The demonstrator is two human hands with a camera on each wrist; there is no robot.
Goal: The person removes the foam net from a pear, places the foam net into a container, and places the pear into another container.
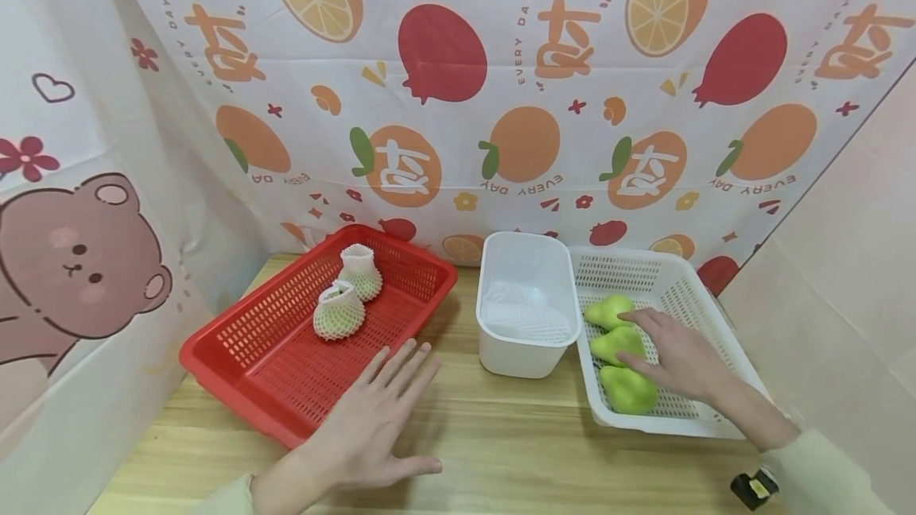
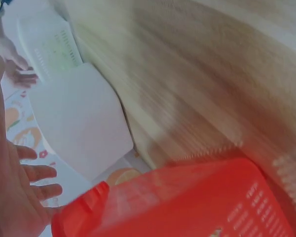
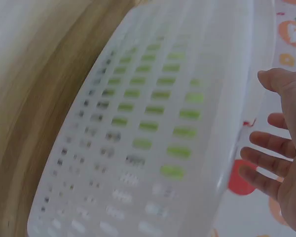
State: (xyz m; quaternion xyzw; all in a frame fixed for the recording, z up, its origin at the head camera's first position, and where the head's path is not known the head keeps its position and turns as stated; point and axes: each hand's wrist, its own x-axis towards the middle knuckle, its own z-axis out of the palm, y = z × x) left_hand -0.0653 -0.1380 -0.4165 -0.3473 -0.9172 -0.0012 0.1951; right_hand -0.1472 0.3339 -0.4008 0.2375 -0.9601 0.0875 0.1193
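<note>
My right hand (image 1: 680, 360) hovers over the white basket (image 1: 716, 424), its fingers loosely extended around the middle of three green pears (image 1: 621, 346); whether a fingertip touches one is unclear. In the right wrist view, that hand (image 3: 286, 148) appears beyond the basket's rim with nothing in its fingers. My left hand (image 1: 375, 420) is spread flat, palm down, beside the near right edge of the red basket (image 1: 236, 396) and holds nothing. Inside the red basket sit a green fruit in a white foam net (image 1: 339, 311) and another netted fruit (image 1: 360, 272) behind it.
Between the baskets stands a white plastic bin (image 1: 525, 356) with white foam netting (image 1: 525, 320) inside. A wooden table (image 1: 515, 451) carries everything. A fruit-printed cloth (image 1: 458, 141) hangs behind, and a bear-printed cloth (image 1: 79, 261) at the left.
</note>
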